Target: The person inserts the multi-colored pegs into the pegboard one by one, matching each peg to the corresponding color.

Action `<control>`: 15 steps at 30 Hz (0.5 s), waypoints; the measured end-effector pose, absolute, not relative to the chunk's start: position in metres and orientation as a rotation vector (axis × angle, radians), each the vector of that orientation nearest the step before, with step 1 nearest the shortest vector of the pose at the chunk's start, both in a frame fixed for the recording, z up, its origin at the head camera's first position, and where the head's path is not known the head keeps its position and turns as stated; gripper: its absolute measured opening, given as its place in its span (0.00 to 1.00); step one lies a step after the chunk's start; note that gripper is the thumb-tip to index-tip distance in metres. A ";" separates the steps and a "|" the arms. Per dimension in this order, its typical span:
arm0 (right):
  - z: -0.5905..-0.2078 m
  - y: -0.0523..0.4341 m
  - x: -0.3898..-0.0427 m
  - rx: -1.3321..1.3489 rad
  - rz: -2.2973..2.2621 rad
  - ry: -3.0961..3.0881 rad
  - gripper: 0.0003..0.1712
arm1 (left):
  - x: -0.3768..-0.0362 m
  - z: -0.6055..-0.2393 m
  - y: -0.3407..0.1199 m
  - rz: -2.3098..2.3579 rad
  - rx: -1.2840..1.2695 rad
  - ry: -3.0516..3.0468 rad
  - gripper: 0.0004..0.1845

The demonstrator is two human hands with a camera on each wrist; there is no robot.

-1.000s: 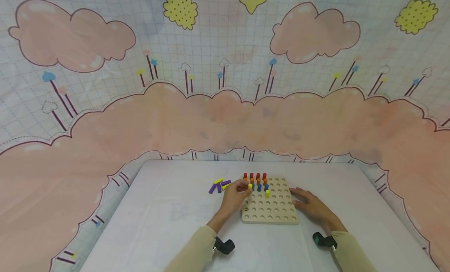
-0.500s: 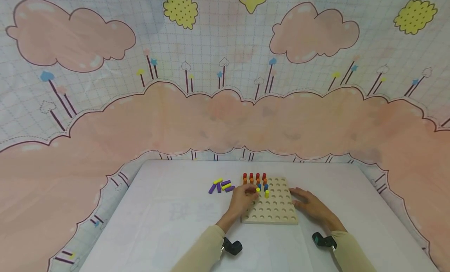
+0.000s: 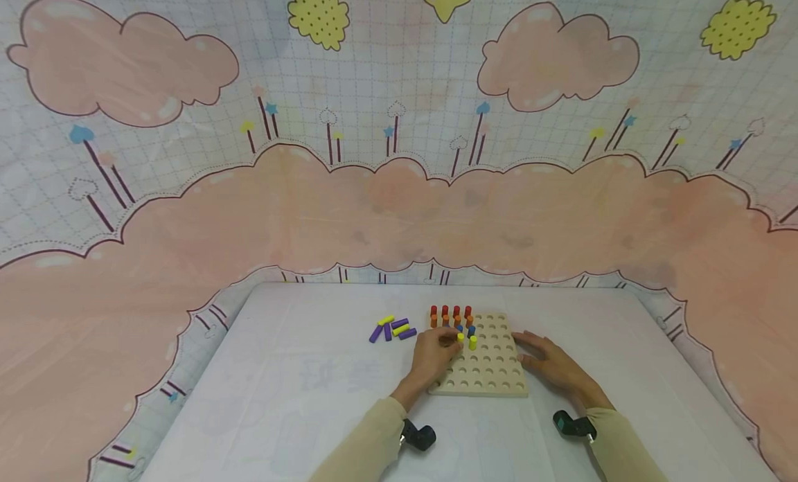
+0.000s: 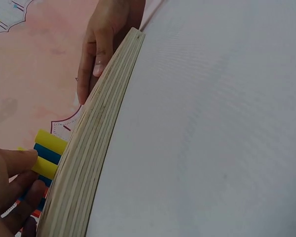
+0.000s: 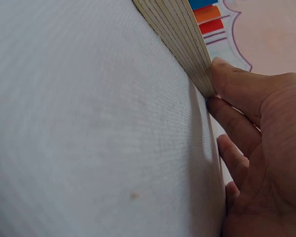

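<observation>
My left hand (image 3: 430, 356) pinches a yellow peg (image 4: 45, 168) between thumb and fingers, upright at the pegboard, just left of another standing yellow peg (image 3: 473, 343). The wooden pegboard (image 3: 492, 384) has rows of round holes. Red pegs (image 3: 456, 310) stand in its back row, orange pegs (image 3: 470, 321) in the row before, then blue pegs (image 3: 471, 330), partly hidden by my left hand. My right hand (image 3: 555, 364) rests at the board's right edge, fingers extended; in the right wrist view its thumb and a finger touch the board's corner (image 5: 200, 74).
Left of the board, loose purple pegs (image 3: 375, 334) and yellow pegs (image 3: 386, 320) lie in a small group on the white tabletop (image 3: 299, 371). A patterned backdrop (image 3: 399, 212) rises behind the table. A small black camera (image 3: 419, 435) sits at the left wrist.
My left hand has carried the yellow peg rightward across the board to beside the standing yellow one. A purple peg it had covered now shows. The right hand has stayed in place.
</observation>
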State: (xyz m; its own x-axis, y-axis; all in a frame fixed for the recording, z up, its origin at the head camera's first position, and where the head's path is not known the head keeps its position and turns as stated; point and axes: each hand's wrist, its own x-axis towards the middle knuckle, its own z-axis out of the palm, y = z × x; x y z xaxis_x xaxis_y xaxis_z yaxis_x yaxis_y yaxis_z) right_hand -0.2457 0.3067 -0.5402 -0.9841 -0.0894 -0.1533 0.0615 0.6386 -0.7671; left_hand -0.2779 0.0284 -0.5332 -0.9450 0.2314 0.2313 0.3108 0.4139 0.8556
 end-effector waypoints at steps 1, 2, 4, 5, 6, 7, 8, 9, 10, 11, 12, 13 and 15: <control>-0.540 0.306 -0.246 -0.023 -1.262 2.682 0.37 | -0.278 -0.534 0.029 -1.573 -0.489 -2.582 0.11; -0.540 0.306 -0.245 -0.024 -1.261 2.684 0.37 | -0.278 -0.534 0.029 -1.564 -0.484 -2.586 0.11; -0.539 0.306 -0.245 -0.029 -1.261 2.686 0.36 | -0.278 -0.534 0.029 -1.549 -0.471 -2.594 0.11; -0.539 0.306 -0.246 -0.030 -1.259 2.687 0.36 | -0.278 -0.534 0.030 -1.542 -0.469 -2.593 0.11; -0.539 0.306 -0.246 -0.031 -1.256 2.690 0.36 | -0.278 -0.534 0.030 -1.538 -0.470 -2.587 0.11; -0.539 0.306 -0.246 -0.034 -1.257 2.691 0.36 | -0.277 -0.533 0.030 -1.535 -0.475 -2.580 0.11; -0.539 0.306 -0.246 -0.036 -1.255 2.692 0.36 | -0.277 -0.533 0.030 -1.533 -0.476 -2.579 0.11; -0.539 0.306 -0.246 -0.038 -1.253 2.693 0.36 | -0.277 -0.533 0.030 -1.531 -0.481 -2.575 0.11; -0.539 0.306 -0.246 -0.038 -1.253 2.692 0.36 | -0.278 -0.533 0.030 -1.530 -0.483 -2.575 0.11; -0.538 0.306 -0.246 -0.039 -1.252 2.692 0.36 | -0.278 -0.533 0.030 -1.530 -0.483 -2.575 0.11; -0.538 0.306 -0.246 -0.041 -1.250 2.693 0.36 | -0.278 -0.533 0.030 -1.530 -0.483 -2.575 0.11; -0.538 0.306 -0.246 -0.042 -1.249 2.692 0.36 | -0.278 -0.533 0.030 -1.532 -0.481 -2.578 0.11; -0.538 0.306 -0.245 -0.043 -1.253 2.693 0.35 | -0.278 -0.533 0.030 -1.533 -0.479 -2.581 0.11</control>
State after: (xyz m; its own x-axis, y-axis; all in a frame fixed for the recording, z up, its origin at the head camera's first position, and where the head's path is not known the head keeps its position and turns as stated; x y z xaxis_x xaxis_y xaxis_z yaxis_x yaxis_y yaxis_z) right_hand -0.2453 0.3057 -0.5379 -0.9850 -0.0979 -0.1423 0.0458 0.6464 -0.7616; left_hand -0.2779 0.0296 -0.5333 -0.9452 0.2157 0.2450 0.3183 0.4429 0.8382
